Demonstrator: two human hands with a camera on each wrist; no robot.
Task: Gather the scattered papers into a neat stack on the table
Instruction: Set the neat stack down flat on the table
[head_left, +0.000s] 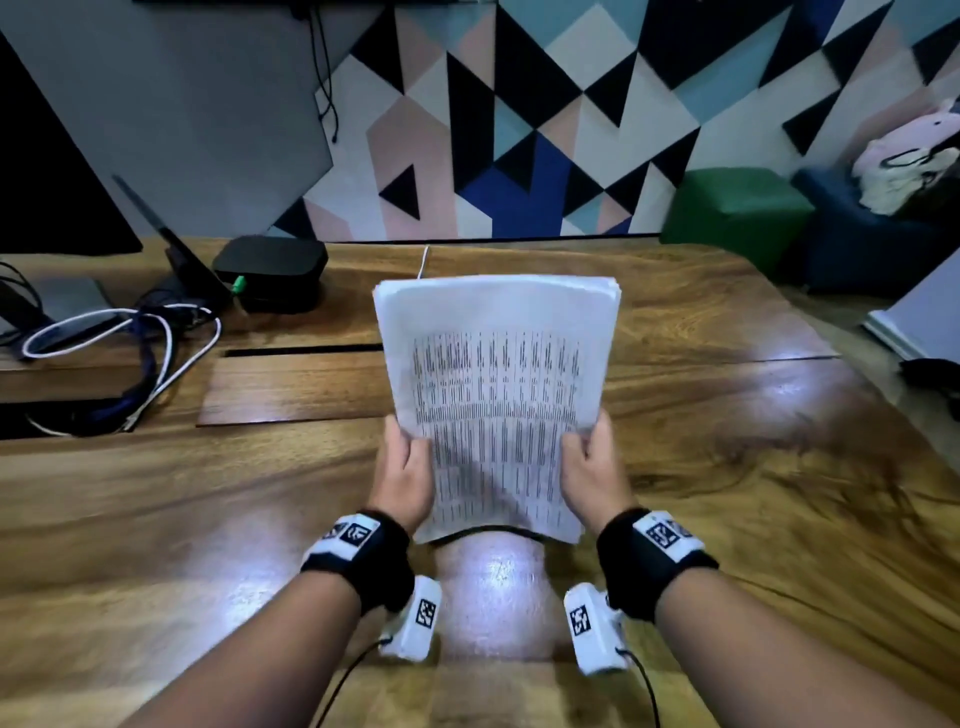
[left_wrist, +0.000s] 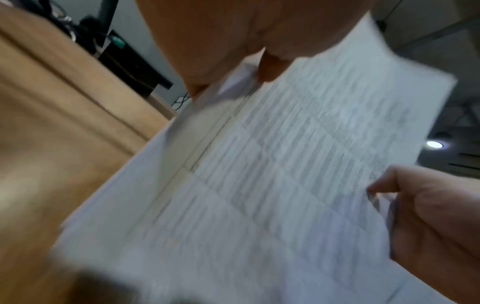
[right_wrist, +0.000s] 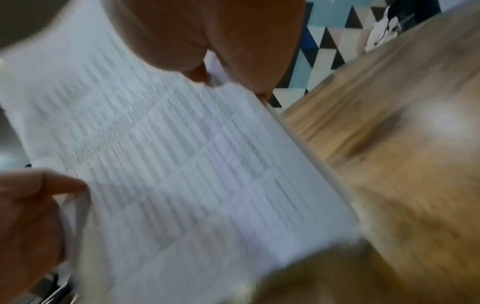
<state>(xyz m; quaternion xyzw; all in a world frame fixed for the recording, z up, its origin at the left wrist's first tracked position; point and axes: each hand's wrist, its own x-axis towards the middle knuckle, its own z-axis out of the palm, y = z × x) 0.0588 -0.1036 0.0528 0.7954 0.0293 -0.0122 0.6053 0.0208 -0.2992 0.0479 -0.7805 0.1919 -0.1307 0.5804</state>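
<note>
The sheaf of white printed paper sheets (head_left: 496, 395) is held upright over the near middle of the glossy brown wooden table (head_left: 727, 415). The left hand (head_left: 408, 470) grasps its left edge and the right hand (head_left: 592, 467) its right edge. Gathering looks finished; squaring the edges and laying it down remain.
</note>
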